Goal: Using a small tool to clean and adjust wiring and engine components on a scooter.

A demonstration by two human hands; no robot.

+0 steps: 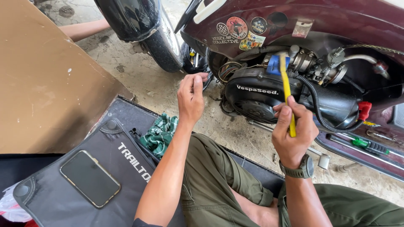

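Observation:
My right hand grips a yellow-handled brush whose blue head rests against the top of the black engine cover of a maroon scooter. Hoses, cables and a carburettor crowd the open engine bay behind it. My left hand hovers empty, fingers loosely curled, just left of the engine cover and near a bundle of wires. A watch sits on my right wrist.
A black tool case by my left knee carries a phone; a green checked rag lies beside it. A green-handled screwdriver rests on the scooter's floorboard. Another scooter's tyre, another person's arm, brown cardboard stand left.

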